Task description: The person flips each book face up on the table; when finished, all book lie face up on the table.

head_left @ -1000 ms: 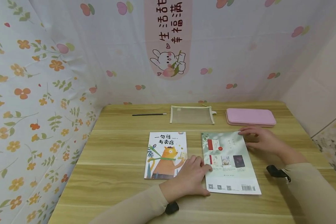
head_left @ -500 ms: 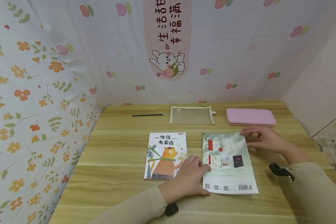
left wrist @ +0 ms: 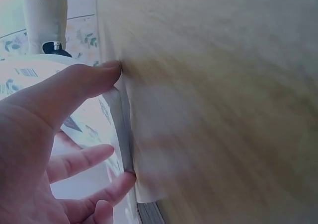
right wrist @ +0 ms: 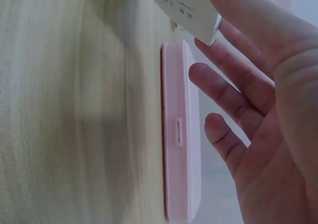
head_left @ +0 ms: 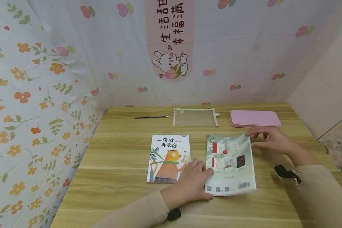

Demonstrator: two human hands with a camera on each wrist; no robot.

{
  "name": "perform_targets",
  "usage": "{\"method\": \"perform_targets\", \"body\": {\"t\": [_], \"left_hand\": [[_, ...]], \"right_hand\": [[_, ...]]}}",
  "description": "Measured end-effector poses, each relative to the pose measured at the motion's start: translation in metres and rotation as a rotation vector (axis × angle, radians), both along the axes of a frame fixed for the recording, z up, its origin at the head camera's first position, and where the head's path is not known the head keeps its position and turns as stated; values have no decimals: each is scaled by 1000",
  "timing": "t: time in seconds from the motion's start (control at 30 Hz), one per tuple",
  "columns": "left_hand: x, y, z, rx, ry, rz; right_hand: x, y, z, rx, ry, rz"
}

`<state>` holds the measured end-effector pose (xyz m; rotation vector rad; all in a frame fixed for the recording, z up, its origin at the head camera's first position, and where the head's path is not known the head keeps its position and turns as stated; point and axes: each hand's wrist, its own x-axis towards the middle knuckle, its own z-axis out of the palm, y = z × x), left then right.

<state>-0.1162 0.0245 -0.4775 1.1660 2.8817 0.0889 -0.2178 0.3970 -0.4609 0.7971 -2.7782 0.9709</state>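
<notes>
A pale green magazine lies back cover up, its right side raised off the table and its sheet slightly bowed. My right hand pinches its upper right corner; in the right wrist view the corner sits between thumb and fingers. My left hand touches the left edge near the bottom with its thumb and fingertips. In the left wrist view, the left hand's spread fingers and thumb rest along the spine. Left of the magazine lies a picture book with an orange cat, its lower right partly behind the left hand.
Behind the books, a black pencil, a mesh zip pouch and a pink pencil case lie in a row on the wooden table. A printed curtain hangs behind and at the left.
The magazine's right side has risen and moved left, so it looks narrower and tilted. The right hand has shifted slightly right and up at the corner. The left hand stays nearly still.
</notes>
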Motion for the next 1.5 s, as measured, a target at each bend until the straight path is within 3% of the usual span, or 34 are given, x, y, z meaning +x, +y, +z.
{"method": "perform_targets", "body": {"t": [0.47,0.67,0.83,1.1,1.33,1.5], "left_hand": [[-4,-18,11,105,-30,1],[-5,-27,19,229,-91,39],[-7,-34,27,340,-100,62],[-12,-42,38,516,-8,77],[-17,-47,47,701,121,27],[-21,-48,53,805,147,9]], "right_hand": [[3,2,-1,-104,-7,-128],[3,-1,6,-138,-2,-121],[1,3,7,-181,24,-118],[2,5,11,-239,60,-147],[5,3,21,-254,50,-207],[7,2,29,-295,23,-229]]}}
